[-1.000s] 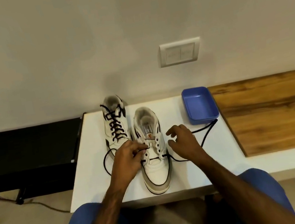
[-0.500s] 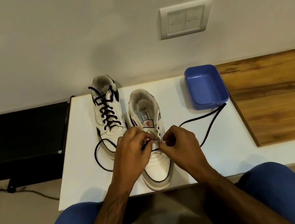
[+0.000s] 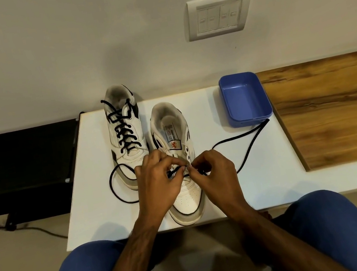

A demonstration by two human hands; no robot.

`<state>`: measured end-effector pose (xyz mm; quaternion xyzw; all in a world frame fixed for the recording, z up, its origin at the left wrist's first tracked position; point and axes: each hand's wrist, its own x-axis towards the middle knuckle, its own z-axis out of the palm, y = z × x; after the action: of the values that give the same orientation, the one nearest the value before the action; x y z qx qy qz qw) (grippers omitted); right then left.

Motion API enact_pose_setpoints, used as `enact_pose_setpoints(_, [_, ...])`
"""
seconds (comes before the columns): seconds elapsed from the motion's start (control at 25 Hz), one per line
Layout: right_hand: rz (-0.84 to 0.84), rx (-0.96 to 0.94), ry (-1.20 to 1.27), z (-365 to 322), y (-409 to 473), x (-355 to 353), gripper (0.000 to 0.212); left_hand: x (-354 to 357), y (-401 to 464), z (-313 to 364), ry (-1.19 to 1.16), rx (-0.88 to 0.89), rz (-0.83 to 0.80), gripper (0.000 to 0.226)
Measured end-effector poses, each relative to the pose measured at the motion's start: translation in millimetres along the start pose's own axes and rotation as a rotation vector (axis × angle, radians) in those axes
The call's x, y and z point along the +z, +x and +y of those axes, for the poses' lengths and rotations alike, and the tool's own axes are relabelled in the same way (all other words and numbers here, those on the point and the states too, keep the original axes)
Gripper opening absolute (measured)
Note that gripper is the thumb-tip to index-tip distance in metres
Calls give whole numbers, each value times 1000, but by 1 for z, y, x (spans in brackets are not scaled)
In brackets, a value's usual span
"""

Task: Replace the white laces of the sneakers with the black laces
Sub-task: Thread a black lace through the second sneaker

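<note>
Two white sneakers stand side by side on the white table (image 3: 264, 182). The left sneaker (image 3: 125, 130) is fully laced in black. The right sneaker (image 3: 182, 182) has a black lace (image 3: 246, 149) only through its lowest eyelets. One lace end trails right toward the blue tray, the other loops out to the left. My left hand (image 3: 157, 184) and my right hand (image 3: 215, 174) meet over the right sneaker's lower eyelets, each pinching the black lace with thumb and fingertips. The eyelets under my fingers are hidden.
An empty blue tray (image 3: 250, 120) sits at the table's back right. A wooden board (image 3: 334, 107) adjoins the table on the right, a black stand (image 3: 18, 163) on the left. A wall switch plate (image 3: 219, 14) is above. My knees lie below the table's front edge.
My head has moved closer and tilted down. My right hand came in from beside the sneaker to pinch the lace; both hands now work together at the lower eyelets.
</note>
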<state>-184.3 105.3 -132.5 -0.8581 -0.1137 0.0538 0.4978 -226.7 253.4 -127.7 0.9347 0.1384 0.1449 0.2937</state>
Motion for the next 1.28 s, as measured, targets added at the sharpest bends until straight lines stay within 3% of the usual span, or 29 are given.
enact_pose_setpoints(0.28, [22, 27, 15, -1, -1, 0, 17, 7, -2, 3, -60, -96, 22, 12])
enact_pose_setpoints(0.6, [-3, 22, 38, 2, -4, 1, 16, 13, -6, -1, 47, 35, 73, 13])
enact_pose_setpoints(0.88, [-154, 193, 281, 5, 7, -10, 10, 14, -6, 0, -20, -38, 120, 13])
enact_pose_setpoints(1.08, [-156, 156, 283, 6, 13, -11, 3, 11, -7, -2, -5, -1, 61, 20])
enact_pose_setpoints(1.2, [-156, 219, 499, 0, 19, -20, 7, 6, -4, -5, 63, 6, 49, 32])
enact_pose_setpoints(1.28, [-104, 266, 806, -7, 29, -37, 10, 3, -2, -7, 73, 21, 41, 33])
